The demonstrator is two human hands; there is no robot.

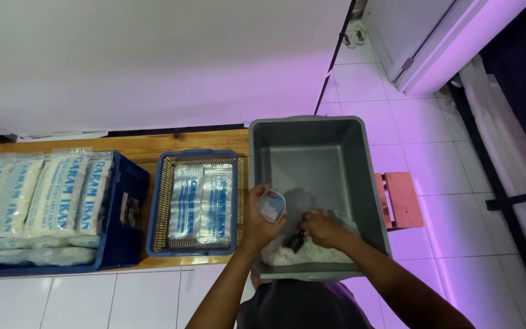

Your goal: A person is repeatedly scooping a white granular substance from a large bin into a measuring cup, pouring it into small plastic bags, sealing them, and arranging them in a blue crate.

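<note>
A grey plastic tub (360, 176) stands in front of me, with a heap of white grains (302, 251) in its near corner. My left hand (258, 220) holds a small clear plastic bag (272, 205) open over the tub's near left edge. My right hand (322, 229) is down in the tub on the white heap, gripping a small dark scoop (294, 241) whose tip is in the grains.
A blue basket (159, 201) holding flat clear printed bags sits left of the tub on a wooden bench (153, 145). Further left a blue crate (126, 244) is stacked with filled white bags. A small wooden stool (404, 200) stands right of the tub on the tiled floor.
</note>
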